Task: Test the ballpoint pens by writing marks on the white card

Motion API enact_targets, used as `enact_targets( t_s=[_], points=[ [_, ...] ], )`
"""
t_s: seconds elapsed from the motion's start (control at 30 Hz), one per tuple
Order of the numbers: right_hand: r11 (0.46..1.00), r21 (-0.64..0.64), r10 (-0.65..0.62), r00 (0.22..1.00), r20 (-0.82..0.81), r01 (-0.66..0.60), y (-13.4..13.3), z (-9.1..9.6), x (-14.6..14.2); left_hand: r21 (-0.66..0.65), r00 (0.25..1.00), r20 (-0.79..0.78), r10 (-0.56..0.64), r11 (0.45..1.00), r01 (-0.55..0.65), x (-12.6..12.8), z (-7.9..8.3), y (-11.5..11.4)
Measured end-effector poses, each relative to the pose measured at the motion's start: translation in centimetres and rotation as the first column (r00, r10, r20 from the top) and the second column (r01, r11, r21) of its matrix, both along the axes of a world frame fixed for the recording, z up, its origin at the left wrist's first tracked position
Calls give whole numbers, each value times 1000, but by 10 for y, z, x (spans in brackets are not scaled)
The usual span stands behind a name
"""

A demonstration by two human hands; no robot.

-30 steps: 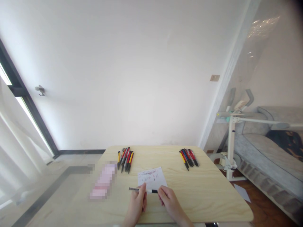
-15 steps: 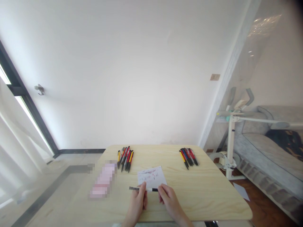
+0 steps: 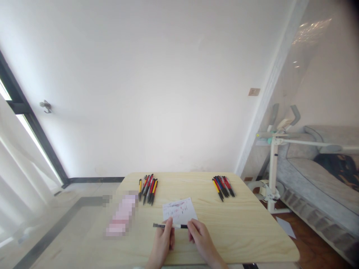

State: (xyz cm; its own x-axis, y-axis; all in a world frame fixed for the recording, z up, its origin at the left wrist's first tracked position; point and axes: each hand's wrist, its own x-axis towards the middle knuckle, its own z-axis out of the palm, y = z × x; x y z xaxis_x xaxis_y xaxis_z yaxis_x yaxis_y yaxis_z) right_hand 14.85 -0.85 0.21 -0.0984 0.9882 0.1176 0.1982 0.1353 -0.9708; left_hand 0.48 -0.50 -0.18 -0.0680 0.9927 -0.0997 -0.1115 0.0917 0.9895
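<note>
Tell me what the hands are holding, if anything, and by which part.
A pen: the left hand grips it around mid-barrel, the right hand by its black end.

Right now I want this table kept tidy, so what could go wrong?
The pen, gripped by the left hand and right hand, could mark the paper if its tip is out, which I can't tell. The left pile of pens and the right pile lie loose on the table, so a bump might scatter them.

Nothing legible: only unreadable dark and reddish marks point(image 3: 178, 204) on the white paper point(image 3: 185, 216).
</note>
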Motion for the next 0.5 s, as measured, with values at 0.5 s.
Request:
enact_targets(
  t_s=[0.5],
  points=[
    [997,-3,-73,997,-29,73,2,-2,0,-7,999,-45,-2,1000,2,-1,1,2]
  ],
)
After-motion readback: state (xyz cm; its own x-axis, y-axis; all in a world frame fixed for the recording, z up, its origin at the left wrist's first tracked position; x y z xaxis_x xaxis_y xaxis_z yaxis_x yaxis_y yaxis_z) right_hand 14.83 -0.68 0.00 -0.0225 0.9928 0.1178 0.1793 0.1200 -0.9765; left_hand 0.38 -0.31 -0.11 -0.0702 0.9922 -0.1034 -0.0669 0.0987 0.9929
